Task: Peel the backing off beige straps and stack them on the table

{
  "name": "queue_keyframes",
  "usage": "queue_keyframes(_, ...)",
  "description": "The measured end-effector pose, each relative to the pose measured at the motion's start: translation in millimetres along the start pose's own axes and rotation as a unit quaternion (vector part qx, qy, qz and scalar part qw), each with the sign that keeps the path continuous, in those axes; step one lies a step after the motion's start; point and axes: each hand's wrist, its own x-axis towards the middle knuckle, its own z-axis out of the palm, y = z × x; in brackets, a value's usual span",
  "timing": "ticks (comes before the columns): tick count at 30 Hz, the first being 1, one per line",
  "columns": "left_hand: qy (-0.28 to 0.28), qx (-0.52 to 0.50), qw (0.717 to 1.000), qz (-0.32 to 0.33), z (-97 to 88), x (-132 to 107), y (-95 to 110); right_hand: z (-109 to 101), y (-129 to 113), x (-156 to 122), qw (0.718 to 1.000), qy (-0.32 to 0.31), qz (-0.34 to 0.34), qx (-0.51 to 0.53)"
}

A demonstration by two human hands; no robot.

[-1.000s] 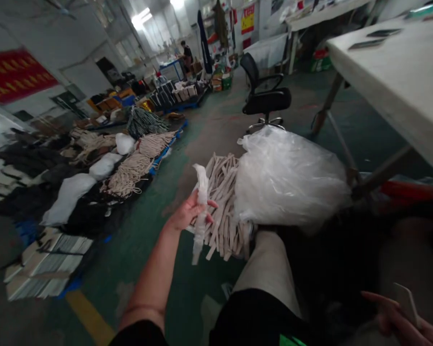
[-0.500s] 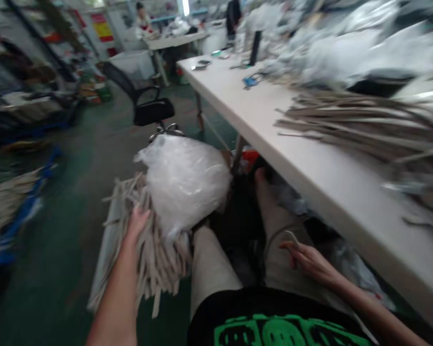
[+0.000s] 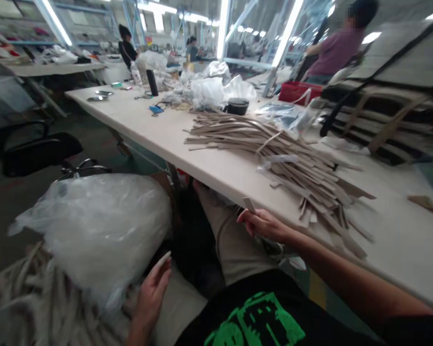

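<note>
The left hand (image 3: 149, 300) is cut off at the wrist by the bottom edge; the clear bag (image 3: 94, 230) hides the strips (image 3: 29, 298) at nine o'clock.

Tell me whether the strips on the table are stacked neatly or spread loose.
Spread loose. The strips lie fanned across the table in an uneven heap, ends pointing different ways, some sticking out toward the near edge.

I see my left hand (image 3: 149, 300) resting open beside the clear plastic bag (image 3: 94, 230) on my lap. My right hand (image 3: 263, 225) pinches a small pale strip (image 3: 249, 205) at the near edge of the table (image 3: 209, 166), just beside the heap of beige strips (image 3: 292, 158).
</note>
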Motion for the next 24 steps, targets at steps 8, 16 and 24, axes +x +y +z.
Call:
queue_keyframes(8,-0.050,0.081,0.995,0.041,19.9,-11,34,1,1,-11,0.970,0.057,-0.012,-0.235)
queue_keyframes(16,-0.199,0.079,0.977,0.010,53.9,-7,-27,-152,-9,-48,0.832,0.318,0.236,-0.388)
queue_keyframes(24,-0.215,0.060,0.974,0.036,79.1,-9,-42,-131,0,-41,0.799,0.300,0.247,-0.458)
